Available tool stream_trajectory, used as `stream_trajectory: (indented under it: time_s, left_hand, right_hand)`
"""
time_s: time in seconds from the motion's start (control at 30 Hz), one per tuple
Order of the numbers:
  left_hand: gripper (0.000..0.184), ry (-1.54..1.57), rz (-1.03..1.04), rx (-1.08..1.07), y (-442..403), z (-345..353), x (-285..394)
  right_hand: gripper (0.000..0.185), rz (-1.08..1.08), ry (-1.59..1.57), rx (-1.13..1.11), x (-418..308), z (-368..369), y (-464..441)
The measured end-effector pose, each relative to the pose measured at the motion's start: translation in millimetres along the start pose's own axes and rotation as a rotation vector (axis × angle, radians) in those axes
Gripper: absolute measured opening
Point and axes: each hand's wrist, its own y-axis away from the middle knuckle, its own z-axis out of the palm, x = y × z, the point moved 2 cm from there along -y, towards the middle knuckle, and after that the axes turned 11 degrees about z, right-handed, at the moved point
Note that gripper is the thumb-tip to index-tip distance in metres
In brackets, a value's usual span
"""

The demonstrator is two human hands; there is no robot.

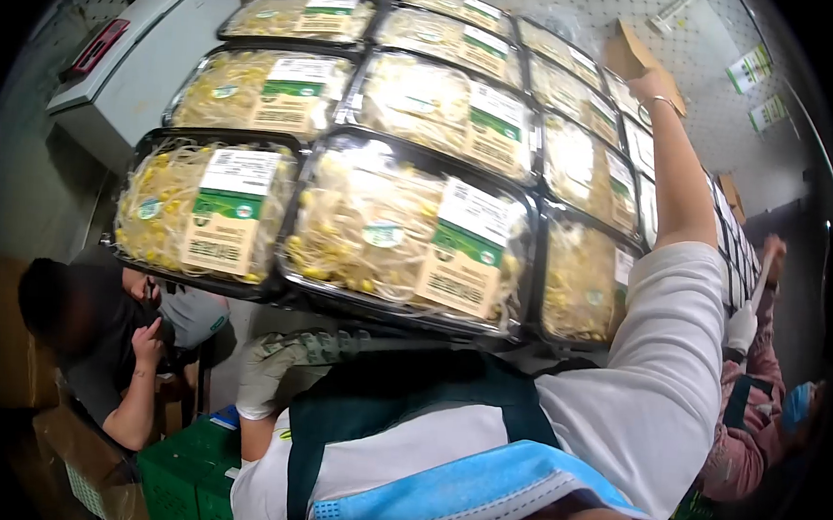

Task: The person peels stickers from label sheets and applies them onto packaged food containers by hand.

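Packs (371, 220) lie side by side in rows running back from the block's near edge, the left hand (274, 375) just before it. A cabinet (144, 67) stands left; crates (174, 478) stand before the near left corner, a person (92, 337) beside them. Cardboard (623, 56) lies past the right edge, by the right hand (654, 86).

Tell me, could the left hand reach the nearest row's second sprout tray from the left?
Probably yes: the left hand is close to the near edge of that sprout tray, and nothing visible blocks the way, though the hand seems to hold a label strip.
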Motion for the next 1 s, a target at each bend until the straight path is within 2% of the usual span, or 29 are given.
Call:
stream_trajectory:
  time_s: [0.07, 0.17, 0.2, 0.27, 0.33, 0.43, 0.53, 0.6, 0.63, 0.7, 0.73, 0.8, 0.87, 0.9, 0.93, 1.0]
  left_hand:
    - [0.018, -0.024, 0.044, 0.024, 9, -1, -14]
    - [0.028, -0.14, 0.061, 0.149, 27, 14, -25]
    - [0.026, -0.163, 0.052, 0.152, 33, 25, -29]
    - [0.013, -0.317, 0.115, 0.23, 47, 28, -53]
    - [0.013, -0.246, 0.108, 0.197, 66, 56, -54]
    - [0.005, -0.174, 0.111, 0.401, 95, 102, -51]
    - [0.007, -0.188, 0.191, 0.386, 114, 101, -63]
    - [0.011, -0.217, 0.15, 0.417, 123, 97, -71]
    - [0.011, -0.215, 0.153, 0.402, 123, 98, -69]
    - [0.011, -0.241, 0.149, 0.377, 123, 102, -64]
    - [0.011, -0.248, 0.152, 0.364, 123, 101, -62]
    - [0.01, -0.265, 0.15, 0.307, 118, 99, -61]
    - [0.011, -0.227, 0.15, 0.268, 112, 104, -61]
    - [0.011, -0.253, 0.166, 0.216, 108, 103, -60]
    - [0.011, -0.278, 0.18, 0.163, 105, 103, -60]
    - [0.009, -0.234, 0.18, 0.119, 100, 113, -55]
  right_hand:
    - [0.047, -0.079, -0.138, 0.183, 26, -6, 10]
    - [0.047, -0.118, -0.158, 0.16, 41, 3, 0]
    - [0.049, -0.138, -0.233, 0.111, 44, 8, -7]
    - [0.049, -0.184, -0.214, 0.203, 39, 17, -3]
    - [0.047, -0.257, -0.205, 0.23, 35, 32, -11]
    - [0.033, -0.448, -0.118, 0.275, 28, 49, -16]
    - [0.039, -0.512, -0.035, 0.22, 34, 49, -22]
    - [0.052, -0.326, 0.127, 0.129, 44, 43, -26]
    - [0.065, -0.251, 0.211, 0.165, 51, 40, -22]
    - [0.068, -0.096, 0.291, 0.156, 78, 42, -47]
    - [0.061, 0.029, 0.138, 0.237, 93, 37, -51]
    - [0.051, -0.164, -0.105, 0.082, 110, 19, -69]
    - [0.048, -0.346, -0.475, -0.077, 113, 6, -7]
    - [0.053, -0.346, -0.72, -0.272, 113, 2, 27]
    - [0.052, -0.344, -0.812, -0.343, 113, 0, 59]
    - [0.051, -0.402, -0.827, -0.307, 117, 7, 80]
